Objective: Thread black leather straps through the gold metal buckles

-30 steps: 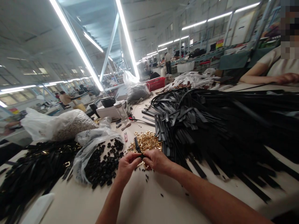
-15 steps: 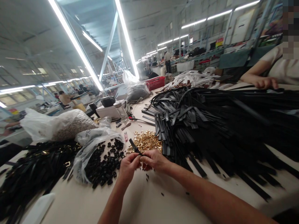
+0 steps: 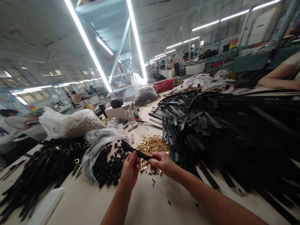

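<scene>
My left hand and my right hand are both pinched on a short black strap that points up and to the left between them. Just beyond my fingers lies a heap of gold metal buckles. To the left of my left hand an open plastic bag spills several small black loops. A large pile of long black straps spreads to the right of my right forearm.
A heap of finished black straps lies at the left, with a white bag behind it. A clear jar, a white box and a red basket stand further back. Another person's arm rests at the far right.
The strap in my hands has tilted from pointing nearly upright to lying leftward. The view has shifted to the left and down. The other person's arm has drawn to the right.
</scene>
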`<state>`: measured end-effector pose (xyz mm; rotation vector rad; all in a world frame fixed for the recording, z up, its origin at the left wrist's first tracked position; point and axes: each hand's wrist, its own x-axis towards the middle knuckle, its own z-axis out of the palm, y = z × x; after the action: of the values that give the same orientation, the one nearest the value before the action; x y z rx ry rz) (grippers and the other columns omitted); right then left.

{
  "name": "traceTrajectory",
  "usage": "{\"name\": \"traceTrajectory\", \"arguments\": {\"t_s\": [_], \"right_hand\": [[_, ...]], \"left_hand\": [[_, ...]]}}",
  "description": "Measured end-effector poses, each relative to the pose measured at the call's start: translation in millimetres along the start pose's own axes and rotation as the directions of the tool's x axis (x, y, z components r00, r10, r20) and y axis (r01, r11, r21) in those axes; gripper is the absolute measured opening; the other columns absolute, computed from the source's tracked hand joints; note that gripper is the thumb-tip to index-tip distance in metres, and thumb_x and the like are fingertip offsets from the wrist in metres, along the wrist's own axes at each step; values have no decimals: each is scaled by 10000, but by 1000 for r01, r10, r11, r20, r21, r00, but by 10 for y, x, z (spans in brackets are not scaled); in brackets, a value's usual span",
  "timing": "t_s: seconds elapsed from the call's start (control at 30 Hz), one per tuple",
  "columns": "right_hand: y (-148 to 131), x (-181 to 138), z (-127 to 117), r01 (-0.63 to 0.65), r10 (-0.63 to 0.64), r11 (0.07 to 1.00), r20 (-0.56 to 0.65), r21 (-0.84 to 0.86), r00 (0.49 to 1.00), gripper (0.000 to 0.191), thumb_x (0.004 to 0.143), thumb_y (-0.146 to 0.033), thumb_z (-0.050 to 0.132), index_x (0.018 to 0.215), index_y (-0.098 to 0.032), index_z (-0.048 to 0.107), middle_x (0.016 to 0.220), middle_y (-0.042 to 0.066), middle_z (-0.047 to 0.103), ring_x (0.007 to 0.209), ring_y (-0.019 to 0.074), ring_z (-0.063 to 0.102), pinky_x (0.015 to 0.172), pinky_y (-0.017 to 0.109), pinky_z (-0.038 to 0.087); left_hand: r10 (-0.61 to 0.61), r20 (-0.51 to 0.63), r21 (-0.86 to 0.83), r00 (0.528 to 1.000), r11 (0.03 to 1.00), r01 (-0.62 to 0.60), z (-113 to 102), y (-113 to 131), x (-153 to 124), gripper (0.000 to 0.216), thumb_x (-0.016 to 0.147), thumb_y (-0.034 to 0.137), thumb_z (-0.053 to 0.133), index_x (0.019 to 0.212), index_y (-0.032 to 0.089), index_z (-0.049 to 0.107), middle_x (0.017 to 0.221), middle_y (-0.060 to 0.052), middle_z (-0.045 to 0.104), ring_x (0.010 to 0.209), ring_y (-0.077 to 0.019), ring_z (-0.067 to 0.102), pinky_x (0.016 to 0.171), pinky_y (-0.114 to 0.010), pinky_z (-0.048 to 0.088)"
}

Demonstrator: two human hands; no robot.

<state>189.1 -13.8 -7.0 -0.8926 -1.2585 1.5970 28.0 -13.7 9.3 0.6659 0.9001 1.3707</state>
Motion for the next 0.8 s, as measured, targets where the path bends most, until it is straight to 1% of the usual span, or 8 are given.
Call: {"name": "traceTrajectory", "arguments": {"t_s": [0.1,0.2,0.27,0.5,0.6,0.67,0.73,0.8], "right_hand": [[12,4,15,0,0,1000,-7,-19,1000,205,712,-350,649,719,-159,573,515,-45,574,449,80,504,469,199,412],[14,10,22,6,-6,999,-11,-37,1000,205,713,-355,642,711,-162,574,515,-47,563,448,83,501,461,201,407],[11,12,22,-1,0,999,-17,-37,1000,219,712,-369,646,708,-162,575,518,-46,562,450,85,503,461,202,411],[-26,-7,24,-38,38,999,-18,-26,999,233,708,-376,632,673,-157,561,499,-37,559,430,77,489,451,197,391],[-43,-7,12,-52,51,997,-21,-57,998,262,701,-402,639,666,-159,546,497,-32,557,431,87,497,442,200,390],[-66,-20,5,-43,43,995,0,-86,999,299,716,-442,634,678,-160,545,513,-24,568,439,92,504,445,204,395],[-104,-44,-3,-2,9,991,50,-137,999,330,748,-479,611,695,-158,557,532,-16,577,451,95,507,452,207,396],[-146,-64,-27,53,-30,971,104,-235,994,353,786,-499,581,707,-155,580,541,-5,583,470,103,511,460,211,395]], "left_hand": [[-24,19,22,1000,999,24,21,-48,-24,367,595,319,839,850,98,696,504,66,496,391,1,380,355,-87,311],[-56,47,41,997,998,54,57,-105,-42,350,588,300,843,844,106,705,522,50,524,407,-3,401,376,-95,314],[-52,59,46,997,998,49,73,-130,-49,338,593,296,839,847,116,708,534,43,540,413,-7,407,387,-104,315],[32,97,92,995,995,-41,59,-187,-71,294,599,296,830,812,143,697,589,33,578,422,-10,378,401,-136,284],[75,115,164,991,982,-93,54,-222,-52,280,612,299,820,806,151,685,537,52,545,405,-20,363,404,-158,266],[82,119,198,990,975,-104,56,-227,-40,255,645,323,795,786,149,673,500,62,511,400,-28,360,409,-172,256],[60,129,211,990,974,-87,60,-211,-38,246,694,362,752,712,139,650,465,61,481,394,-35,356,413,-185,244],[36,143,214,989,975,-66,65,-183,-44,293,716,389,726,628,131,618,433,51,467,384,-42,356,412,-200,230]]}}
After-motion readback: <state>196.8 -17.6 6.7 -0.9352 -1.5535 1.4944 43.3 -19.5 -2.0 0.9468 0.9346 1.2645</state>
